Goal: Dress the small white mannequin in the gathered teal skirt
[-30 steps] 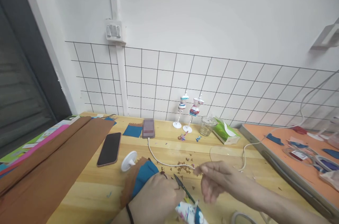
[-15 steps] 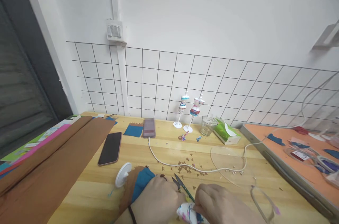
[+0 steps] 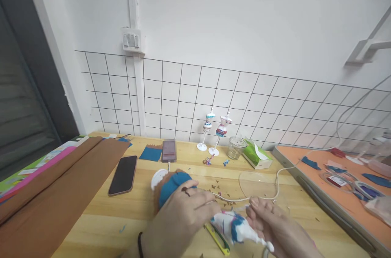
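Note:
My left hand [image 3: 192,213] is wrapped round a small dress-form figure [image 3: 244,229], tilted on its side with its white neck end toward the lower right. Blue and pinkish trim marks its white bust. A blue and brown fabric skirt [image 3: 172,186] covers the part left of my hand, and the white round base [image 3: 159,178] shows beyond it. My right hand [image 3: 271,221] is closed in a pinch just right of the bust; a pale bit shows at its fingertips, too small to name. Scissors with yellow-green handles [image 3: 218,239] lie under the figure, their blades hidden.
Two more small dress forms [image 3: 221,130] stand near the wall beside a clear cup [image 3: 236,148] and a green tissue pack [image 3: 256,154]. A white cable [image 3: 277,180] crosses the table among brown scraps. Left are a phone [image 3: 123,175] and brown fabric [image 3: 67,184]; right, an orange-topped tray [image 3: 308,184].
The dress form has been raised and turned, so its bust now shows between my hands. Its base moved right and away from me. My right hand shifted right, and the scissors' handles came into view.

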{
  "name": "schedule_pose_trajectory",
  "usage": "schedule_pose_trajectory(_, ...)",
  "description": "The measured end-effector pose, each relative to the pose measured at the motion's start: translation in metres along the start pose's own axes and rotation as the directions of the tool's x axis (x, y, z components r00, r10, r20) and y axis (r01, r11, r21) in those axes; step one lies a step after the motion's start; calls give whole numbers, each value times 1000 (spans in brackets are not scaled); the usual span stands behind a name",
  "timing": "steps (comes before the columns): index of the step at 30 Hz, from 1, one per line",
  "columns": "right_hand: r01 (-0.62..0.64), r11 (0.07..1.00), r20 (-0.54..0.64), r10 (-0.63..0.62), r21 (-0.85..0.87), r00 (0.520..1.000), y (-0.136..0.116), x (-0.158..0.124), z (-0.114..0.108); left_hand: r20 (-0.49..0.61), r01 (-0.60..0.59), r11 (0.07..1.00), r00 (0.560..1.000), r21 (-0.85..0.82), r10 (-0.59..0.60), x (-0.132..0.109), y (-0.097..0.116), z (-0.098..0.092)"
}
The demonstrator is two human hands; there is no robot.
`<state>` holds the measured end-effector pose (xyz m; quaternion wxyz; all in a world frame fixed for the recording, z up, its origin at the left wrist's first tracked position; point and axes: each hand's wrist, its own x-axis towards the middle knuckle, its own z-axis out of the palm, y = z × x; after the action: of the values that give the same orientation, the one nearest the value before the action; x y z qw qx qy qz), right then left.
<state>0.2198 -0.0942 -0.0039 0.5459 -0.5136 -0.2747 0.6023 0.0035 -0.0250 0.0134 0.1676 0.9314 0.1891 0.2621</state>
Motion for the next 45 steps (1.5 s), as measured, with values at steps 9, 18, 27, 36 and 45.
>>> schedule_pose_trajectory(9, 247, 969, 31, -248, 34, 968, 3, 5, 23, 45, 192, 335, 916, -923, -399, 6, -17, 7)
schedule_pose_trajectory(18, 477, 683, 109, -509, -553, 854, -12, -6, 34, -121, 398, 559, 728, -727, -675, 6, -40, 12)
schedule_pose_trajectory(27, 557, 284, 10, -885, -781, 465, -121, -4, 85, -47, 587, 739, 771, -331, -635, -3, -42, 9)
schedule_pose_trajectory(36, 262, 183, 172, -398, -948, 901, -66, 174, 30, 32, 379, 325, 691, -866, -722, -16, -71, -30)
schedule_pose_trajectory(45, 184, -203, 242, -309, -962, 920, 4, 237, 3, 51, 374, 244, 629, -894, -776, -21, -82, -33)
